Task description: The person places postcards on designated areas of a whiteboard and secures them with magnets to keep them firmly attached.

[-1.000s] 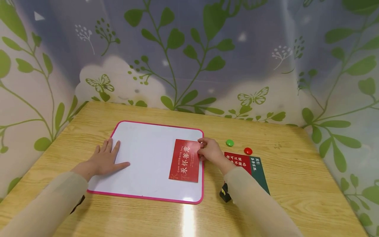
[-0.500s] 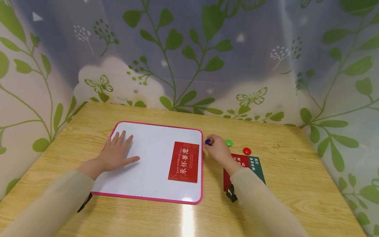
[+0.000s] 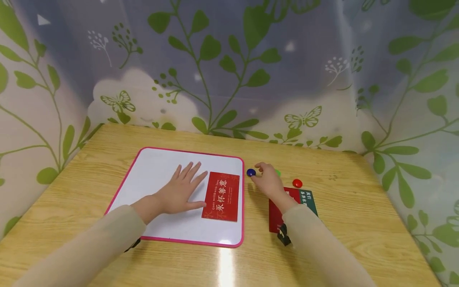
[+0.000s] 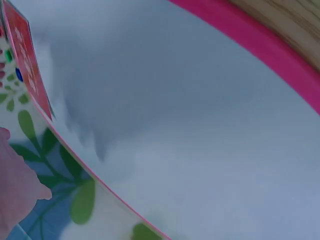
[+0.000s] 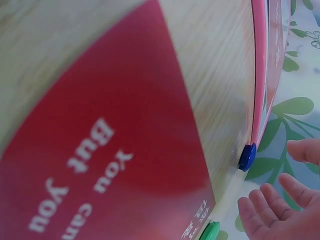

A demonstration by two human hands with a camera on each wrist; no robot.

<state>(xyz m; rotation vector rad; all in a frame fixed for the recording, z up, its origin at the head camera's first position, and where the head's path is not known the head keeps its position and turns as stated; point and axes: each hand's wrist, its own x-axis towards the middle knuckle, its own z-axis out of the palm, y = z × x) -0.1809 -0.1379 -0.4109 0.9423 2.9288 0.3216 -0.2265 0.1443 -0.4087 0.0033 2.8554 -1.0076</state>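
A red card (image 3: 222, 197) with white lettering lies on the right part of a pink-framed whiteboard (image 3: 154, 167). My left hand (image 3: 181, 191) is spread over the board, its thumb and fingertips at the card's left edge; in the left wrist view the hand (image 4: 20, 185) shows at the lower left, above the board. Just off the board's right edge lies a blue round magnet (image 3: 251, 172). Beside it my right hand (image 3: 269, 181) has its thumb and fingers parted. The right wrist view shows that hand (image 5: 280, 205) with nothing between its fingers, apart from the blue magnet (image 5: 247, 157).
A green round magnet (image 3: 278, 173) is partly hidden behind the right hand, and a red round magnet (image 3: 297, 183) lies farther right. Under the right forearm are a red card (image 3: 275, 215) and a dark green card (image 3: 309, 202). A patterned curtain (image 3: 229, 79) hangs behind the table.
My right hand has left the red card's edge, moved to the blue magnet and then parted its fingers from it. My left hand has moved right across the board to the card.
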